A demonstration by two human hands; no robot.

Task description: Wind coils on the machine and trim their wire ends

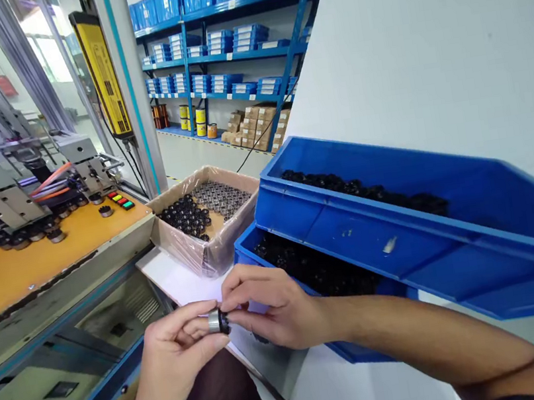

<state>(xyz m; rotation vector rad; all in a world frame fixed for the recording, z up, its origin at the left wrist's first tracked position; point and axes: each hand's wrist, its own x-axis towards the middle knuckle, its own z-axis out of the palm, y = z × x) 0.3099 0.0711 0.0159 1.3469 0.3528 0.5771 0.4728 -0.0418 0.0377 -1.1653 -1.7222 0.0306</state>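
My left hand (177, 354) pinches a small silver metal ring (213, 321) between thumb and fingers, low in the middle of the view. My right hand (267, 303) meets it from the right, its fingertips closed on a small black round part (224, 321) pressed against the ring. Both hands hover in front of the lower blue bin (248, 243), which is filled with black parts. A cardboard box (188, 248) lined with plastic film stands just behind the hands, holding black and silver parts in rows.
A second blue bin (400, 220) with black parts sits stacked and tilted above the lower one. A machine with an orange worktop (29, 259) and several tool heads stands left. Blue shelving (225, 52) with boxes lines the far wall. A white wall rises at right.
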